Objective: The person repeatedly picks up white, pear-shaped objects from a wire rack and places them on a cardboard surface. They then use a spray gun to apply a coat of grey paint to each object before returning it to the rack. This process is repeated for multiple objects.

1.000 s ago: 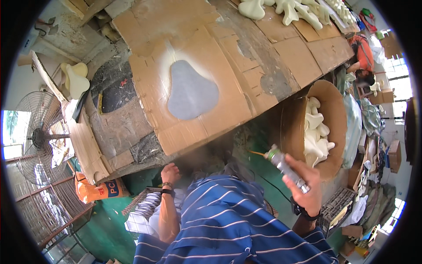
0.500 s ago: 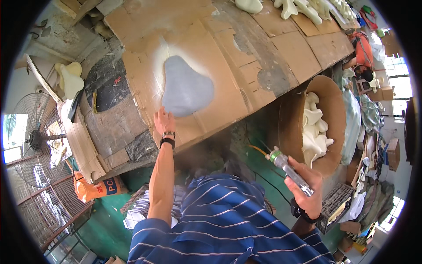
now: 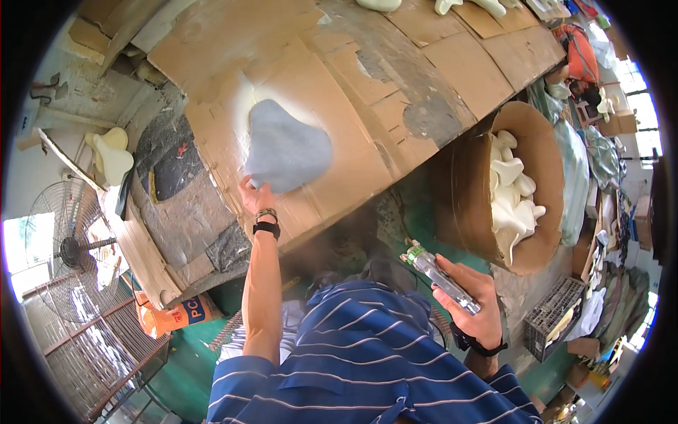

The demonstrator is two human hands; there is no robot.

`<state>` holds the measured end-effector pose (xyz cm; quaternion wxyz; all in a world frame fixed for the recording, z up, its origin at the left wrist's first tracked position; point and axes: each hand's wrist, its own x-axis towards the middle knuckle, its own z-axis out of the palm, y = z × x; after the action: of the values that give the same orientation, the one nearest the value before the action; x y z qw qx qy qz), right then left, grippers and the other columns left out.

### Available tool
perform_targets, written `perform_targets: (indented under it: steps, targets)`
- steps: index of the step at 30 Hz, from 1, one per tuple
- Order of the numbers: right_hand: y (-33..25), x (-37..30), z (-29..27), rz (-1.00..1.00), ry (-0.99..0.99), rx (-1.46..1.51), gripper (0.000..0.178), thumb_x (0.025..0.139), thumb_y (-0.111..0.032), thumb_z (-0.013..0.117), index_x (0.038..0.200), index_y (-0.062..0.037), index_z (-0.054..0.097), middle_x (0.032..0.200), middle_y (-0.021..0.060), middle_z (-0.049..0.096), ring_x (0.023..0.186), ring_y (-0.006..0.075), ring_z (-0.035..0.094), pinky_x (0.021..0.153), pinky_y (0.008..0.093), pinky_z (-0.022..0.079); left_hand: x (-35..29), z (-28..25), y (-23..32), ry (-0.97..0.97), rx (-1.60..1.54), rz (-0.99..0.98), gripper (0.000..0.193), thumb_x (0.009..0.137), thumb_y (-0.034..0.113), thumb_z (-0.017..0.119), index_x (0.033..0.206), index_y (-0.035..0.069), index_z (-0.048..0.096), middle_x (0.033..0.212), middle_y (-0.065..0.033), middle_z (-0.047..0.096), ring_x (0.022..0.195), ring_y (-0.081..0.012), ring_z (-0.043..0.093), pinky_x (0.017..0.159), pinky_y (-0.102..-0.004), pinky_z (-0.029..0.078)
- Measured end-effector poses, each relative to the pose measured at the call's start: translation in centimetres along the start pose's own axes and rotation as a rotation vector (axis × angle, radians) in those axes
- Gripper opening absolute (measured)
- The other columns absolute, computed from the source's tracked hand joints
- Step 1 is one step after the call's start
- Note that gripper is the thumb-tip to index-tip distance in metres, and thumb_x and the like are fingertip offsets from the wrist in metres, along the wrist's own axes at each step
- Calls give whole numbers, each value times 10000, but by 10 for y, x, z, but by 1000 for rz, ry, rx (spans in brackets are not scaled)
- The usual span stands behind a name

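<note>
Head view: I look down over a blue striped shirt (image 3: 367, 360) at both hands and the cardboard-covered bench (image 3: 424, 78) beyond them.
Left hand (image 3: 256, 194): I see it stretched up and forward, fingers pinching the near lower edge of the grey foam piece (image 3: 286, 152); it is closed on that edge, touching both the piece and the cardboard under it.
Left arm: nearly straight, running from the shoulder up the picture, with a dark wristband (image 3: 266, 227) just below the hand.
Right hand (image 3: 474, 300): held low and close to the body, well apart from the bench, wrapped around a metal spray gun (image 3: 441, 277) whose nozzle points up and left toward the bench edge.
Key relation: the grey foam piece lies ahead and to the left of the body, directly above the left hand; the left hand is on it, the right hand is far off to the right.
Long axis: I read the piece as a rounded triangle, its narrow end pointing up-left, its broad end toward the right.
Where it sits: flat on the bench, ringed by a pale halo of overspray (image 3: 244, 92).
Further out: a round cardboard drum (image 3: 466, 191) of white foam shapes (image 3: 512, 187) lies to the right below the bench; a standing fan (image 3: 70, 247) is far left.
</note>
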<state>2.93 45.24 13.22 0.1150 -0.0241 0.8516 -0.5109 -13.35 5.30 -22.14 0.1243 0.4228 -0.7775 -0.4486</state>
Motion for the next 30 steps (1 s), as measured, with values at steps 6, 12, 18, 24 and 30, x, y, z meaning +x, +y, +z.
perform_targets:
  steps: [6, 12, 18, 24, 30]
  targets:
    - [3, -2, -5, -21, -6, 3, 590, 763, 84, 758, 1332, 19, 617, 943, 179, 687, 726, 305, 644, 670, 325, 503, 20, 1, -34, -266, -778, -493, 249, 838, -45, 684, 1078, -11, 627, 941, -158, 666, 734, -284, 669, 682, -475, 610]
    - [4, -3, -7, -36, 4, 26, 601, 764, 80, 762, 1343, 12, 614, 957, 182, 691, 743, 311, 651, 688, 327, 512, -1, 0, -19, -385, -550, -506, 171, 857, -52, 663, 1021, -58, 613, 850, -128, 643, 674, -254, 644, 667, -462, 630]
    - [-2, -1, -6, -67, -75, -12, 566, 796, 57, 750, 1344, 18, 615, 963, 180, 701, 789, 289, 682, 717, 322, 522, 21, -10, 14, -560, -1165, -318, 136, 888, -50, 644, 1017, -10, 628, 978, -109, 695, 920, -267, 709, 858, -487, 642]
    - [-6, 7, -2, -136, -127, -35, 527, 833, 45, 730, 1345, 41, 609, 915, 164, 706, 794, 234, 710, 719, 311, 527, -8, -37, 142, -630, -1339, -142, 165, 914, -66, 629, 1064, -1, 645, 1052, -121, 713, 981, -248, 705, 969, -455, 611]
    - [1, 25, 10, -136, -202, -19, 538, 813, 22, 754, 1332, 20, 613, 940, 183, 681, 763, 297, 658, 711, 330, 513, 1, -45, 133, -626, -1497, -133, 215, 916, -58, 631, 1128, -32, 609, 1116, -154, 704, 1048, -280, 697, 1014, -475, 591]
